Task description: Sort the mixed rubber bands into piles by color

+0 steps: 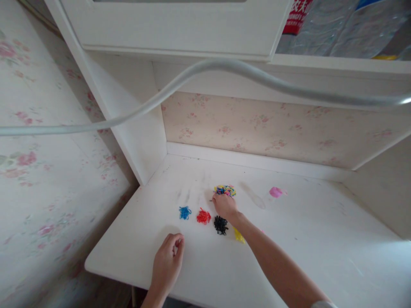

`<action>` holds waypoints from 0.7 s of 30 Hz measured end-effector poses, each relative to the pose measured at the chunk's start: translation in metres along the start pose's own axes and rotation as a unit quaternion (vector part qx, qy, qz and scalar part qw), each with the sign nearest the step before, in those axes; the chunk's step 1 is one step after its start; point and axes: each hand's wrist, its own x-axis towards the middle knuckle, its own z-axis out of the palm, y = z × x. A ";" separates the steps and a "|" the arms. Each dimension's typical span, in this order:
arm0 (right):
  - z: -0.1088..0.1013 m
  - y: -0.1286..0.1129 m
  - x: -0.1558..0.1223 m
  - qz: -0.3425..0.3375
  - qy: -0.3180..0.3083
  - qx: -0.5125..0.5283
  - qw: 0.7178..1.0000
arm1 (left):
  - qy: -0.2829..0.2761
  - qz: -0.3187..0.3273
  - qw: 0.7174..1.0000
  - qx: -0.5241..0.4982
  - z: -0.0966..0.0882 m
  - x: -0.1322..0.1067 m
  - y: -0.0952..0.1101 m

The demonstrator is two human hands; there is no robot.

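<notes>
Head view: the right hand [225, 206] reaches across the white table [135, 248], its fingers bent down onto the near edge of the mixed pile [228, 189], a heap of thin, band-like strands in yellow, blue, pink and other colours. Its fingertips look narrow and close together, but the back of the hand covers them, so I cannot tell whether a strand is pinched. The left hand [169, 253] rests nearer the table's front edge, fingers curled loosely inward and thumb near the index finger; whether anything sits inside that curl cannot be told either. Between the hands and nearby lie single-colour heaps, apart from one another: the blue heap [185, 212], then the red heap [203, 216], the black heap [220, 225] just beside the right wrist, and the yellow heap [239, 235], partly hidden by the forearm. Well to the right of the mixed pile is a pink item [276, 192], too small to make out. The step in hand seems to be picking at the mixed pile. As I judge it, the next move calls for a fine pinch on one strand, freeing it from its tangled neighbours without dragging them along.
</notes>
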 end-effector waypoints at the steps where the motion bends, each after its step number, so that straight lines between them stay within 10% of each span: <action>1: -0.002 0.001 -0.004 -0.002 0.005 0.004 1.000 | 0.002 0.002 1.000 0.002 0.000 0.000 0.000; 21: -0.006 0.041 -0.083 -0.088 0.016 0.032 0.995 | -0.006 0.040 0.998 0.046 0.003 0.000 -0.003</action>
